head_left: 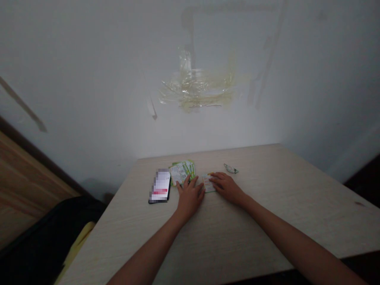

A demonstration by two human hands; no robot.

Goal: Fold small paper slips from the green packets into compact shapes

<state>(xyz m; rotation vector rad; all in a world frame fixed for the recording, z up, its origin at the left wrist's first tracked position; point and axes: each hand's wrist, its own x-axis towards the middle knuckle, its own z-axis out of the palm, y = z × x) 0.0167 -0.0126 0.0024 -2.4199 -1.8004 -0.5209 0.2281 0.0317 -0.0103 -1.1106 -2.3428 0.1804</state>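
Note:
A fanned pile of green and white printed cards (180, 172) lies on the pale wooden table (255, 245). My left hand (190, 194) rests at the pile's near edge with its fingers spread, touching the lowest cards. Just to the right, a single printed card (209, 183) lies flat between both hands. Over that card's right side lie the outstretched fingers of my right hand (227, 187), hiding part of it. Left of the pile is a phone (160, 187) with a lit, partly blurred screen.
A small crumpled wrapper-like piece (230, 169) lies beyond my right hand. The table's far edge meets a white wall (118, 79) with peeling clear tape (196, 87). Dark and yellow cloth (74, 245) is at the table's left, near a wooden panel (23, 178).

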